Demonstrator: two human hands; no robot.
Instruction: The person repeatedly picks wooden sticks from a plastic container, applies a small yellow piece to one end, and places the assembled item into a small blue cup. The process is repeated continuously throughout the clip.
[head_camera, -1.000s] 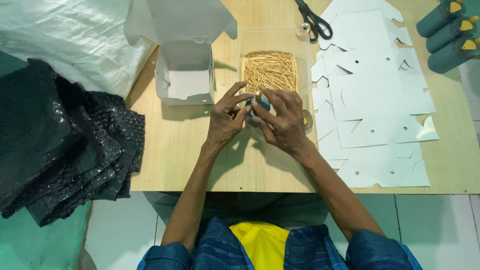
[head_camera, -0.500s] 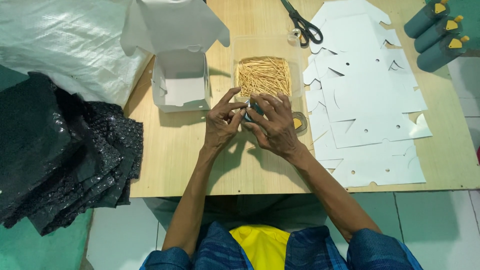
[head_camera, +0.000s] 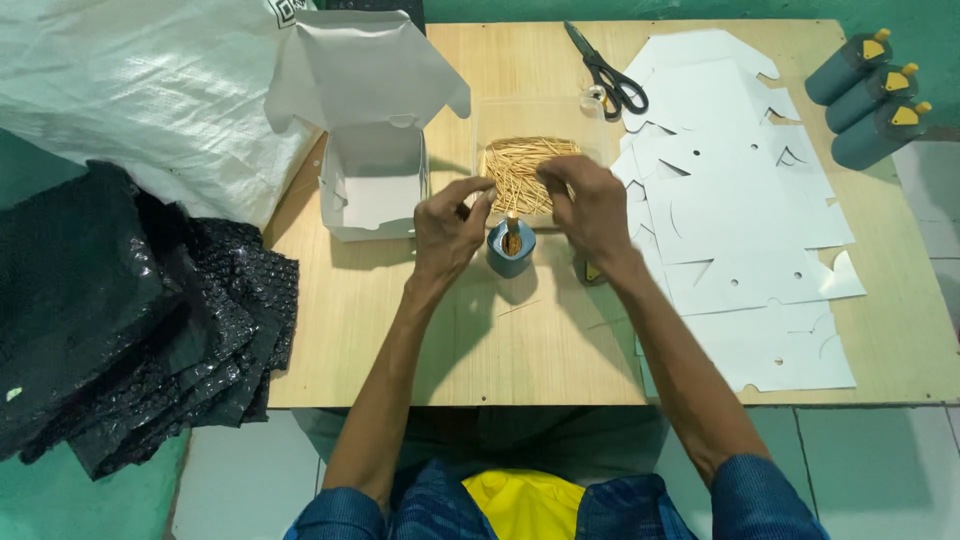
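A small blue container (head_camera: 510, 252) stands upright on the wooden table (head_camera: 500, 340), with a bundle of toothpicks poking out of its open top. Just behind it is a clear tray (head_camera: 500, 120) holding a pile of toothpicks (head_camera: 520, 165). My left hand (head_camera: 448, 228) hovers left of the container, thumb and forefinger apart and reaching to the tray's near left corner. My right hand (head_camera: 590, 205) rests over the pile's right side with its fingers curled down into the toothpicks. Its fingertips are hidden, so its grip is unclear.
An open white carton (head_camera: 370, 190) stands left of the tray. Black scissors (head_camera: 605, 72) lie at the back and flat white carton blanks (head_camera: 750, 200) cover the right side. Three capped blue containers (head_camera: 870, 90) lie far right. Black bubble wrap (head_camera: 120, 310) and a white sack (head_camera: 130, 100) are left.
Both hands have let go of the blue container, which now stands free on the table, and have moved back to the toothpick tray. The camera view has shifted slightly.
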